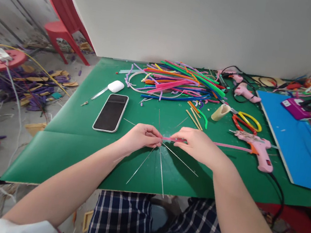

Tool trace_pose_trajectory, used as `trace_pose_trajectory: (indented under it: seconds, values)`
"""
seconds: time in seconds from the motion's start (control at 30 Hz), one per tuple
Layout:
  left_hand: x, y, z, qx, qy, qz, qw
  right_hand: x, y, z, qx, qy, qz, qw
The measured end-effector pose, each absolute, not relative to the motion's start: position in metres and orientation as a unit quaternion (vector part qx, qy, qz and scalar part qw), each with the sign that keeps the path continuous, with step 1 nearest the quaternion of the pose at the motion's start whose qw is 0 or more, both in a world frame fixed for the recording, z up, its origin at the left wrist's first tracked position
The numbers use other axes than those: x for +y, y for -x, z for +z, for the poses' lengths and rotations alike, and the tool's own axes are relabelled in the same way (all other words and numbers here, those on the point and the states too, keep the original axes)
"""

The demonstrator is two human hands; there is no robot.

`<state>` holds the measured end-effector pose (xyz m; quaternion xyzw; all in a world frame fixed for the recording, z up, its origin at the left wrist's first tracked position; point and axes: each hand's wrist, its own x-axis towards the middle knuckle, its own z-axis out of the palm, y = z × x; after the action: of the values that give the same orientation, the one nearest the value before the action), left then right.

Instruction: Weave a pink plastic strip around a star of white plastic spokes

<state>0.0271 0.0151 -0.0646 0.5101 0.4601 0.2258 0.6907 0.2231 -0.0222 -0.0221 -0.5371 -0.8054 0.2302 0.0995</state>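
Note:
Several thin metal wires (pixel 162 167) spread out like spokes from one centre above the green tabletop. My left hand (pixel 144 135) is closed in a pinch at that centre, where the wires meet. A pink pipe cleaner (pixel 232 146) runs from there to the right, past my right hand (pixel 194 141), its far end reaching a pink glue gun (pixel 261 150). The right fingers are pinched round the pipe cleaner a short way from the centre. How the wires join is hidden behind the left fingertips.
A phone (pixel 111 112) and a white earbud case (pixel 116 86) lie left. Behind are piled coloured pipe cleaners (pixel 178 81), short sticks (pixel 194 119) and a beige tube (pixel 220 113). Pliers (pixel 246 121), a blue board (pixel 294 141) and a purple box (pixel 298 109) with cables lie right.

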Motion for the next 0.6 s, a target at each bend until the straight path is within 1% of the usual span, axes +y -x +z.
trace_pose_trajectory:
  seconds: [0.2,0.47,0.6]
  values:
    - [0.015,-0.025,-0.065,0.436,-0.510,0.219,0.708,-0.024,-0.226,-0.014,-0.806,0.566,0.136,0.106]
    - [0.015,-0.028,-0.067,0.448,-0.505,0.232,0.701,-0.032,-0.230,-0.006,-0.798,0.595,0.079,0.058]
    - [0.014,-0.030,-0.066,0.455,-0.506,0.228,0.696,-0.040,-0.234,0.002,-0.803,0.594,0.017,0.039]
